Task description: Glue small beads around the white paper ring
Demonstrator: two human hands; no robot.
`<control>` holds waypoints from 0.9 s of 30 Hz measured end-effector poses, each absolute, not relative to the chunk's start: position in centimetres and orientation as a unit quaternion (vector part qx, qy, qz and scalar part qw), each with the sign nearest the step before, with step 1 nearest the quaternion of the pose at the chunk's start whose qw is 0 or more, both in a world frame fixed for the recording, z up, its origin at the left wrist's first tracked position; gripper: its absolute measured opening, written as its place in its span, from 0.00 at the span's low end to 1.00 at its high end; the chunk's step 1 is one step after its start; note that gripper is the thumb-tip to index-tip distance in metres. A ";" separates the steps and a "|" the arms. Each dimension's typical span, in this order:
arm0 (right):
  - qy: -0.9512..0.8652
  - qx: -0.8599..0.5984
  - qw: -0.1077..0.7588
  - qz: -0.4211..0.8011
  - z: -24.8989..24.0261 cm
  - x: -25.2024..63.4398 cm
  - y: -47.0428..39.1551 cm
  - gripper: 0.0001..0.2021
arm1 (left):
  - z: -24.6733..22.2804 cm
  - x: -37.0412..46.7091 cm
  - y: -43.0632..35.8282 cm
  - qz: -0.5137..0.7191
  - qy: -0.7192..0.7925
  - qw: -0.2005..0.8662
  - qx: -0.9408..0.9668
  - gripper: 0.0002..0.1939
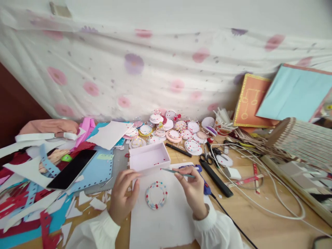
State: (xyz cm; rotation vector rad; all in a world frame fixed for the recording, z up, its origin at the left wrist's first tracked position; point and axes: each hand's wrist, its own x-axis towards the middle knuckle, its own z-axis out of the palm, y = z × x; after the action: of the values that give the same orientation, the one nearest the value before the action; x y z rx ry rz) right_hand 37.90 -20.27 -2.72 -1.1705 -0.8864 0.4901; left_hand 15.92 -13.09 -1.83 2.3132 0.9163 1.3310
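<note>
My right hand [191,188] grips a pair of slim tweezers [181,172], with a tiny red piece at their tip. The tip points left, by the front wall of a shallow white box [137,157] that holds a few small red pieces. My left hand [126,193] is beside the box's front left corner, thumb and fingers apart and nothing held; whether the fingertips touch the box I cannot tell. Between the hands, a ring dotted with red and blue beads [157,206] lies on a white sheet [158,230].
Several decorated paper discs [173,136] are piled behind the box. Paper scraps [49,204] and a phone [72,169] lie left. On the right are a black marker [178,150], scissors [206,158], a blue glue gun [206,188], a black bar [216,178] and a white cable [275,207].
</note>
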 end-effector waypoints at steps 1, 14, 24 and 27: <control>-0.397 -0.525 0.718 0.228 -2.9 37.7 -20.3 0.08 | -1.8 16.4 -13.5 0.463 0.318 0.186 0.806 0.09; -0.467 -0.544 0.662 0.219 -4.0 36.6 -20.6 0.07 | -4.9 18.8 -13.3 0.412 0.338 0.391 0.751 0.06; -0.532 -0.552 0.623 0.154 -3.4 35.9 -20.9 0.07 | -5.4 18.8 -13.3 0.411 0.343 0.389 0.749 0.04; -0.526 -0.544 0.632 0.165 -3.7 35.9 -20.9 0.07 | -5.5 18.9 -13.3 0.417 0.348 0.389 0.744 0.04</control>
State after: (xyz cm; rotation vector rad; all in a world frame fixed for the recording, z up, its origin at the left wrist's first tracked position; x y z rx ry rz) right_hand 35.92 -20.94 -3.67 -1.2460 -1.2041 0.3781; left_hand 18.86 -13.30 -5.47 1.8911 0.8856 1.0591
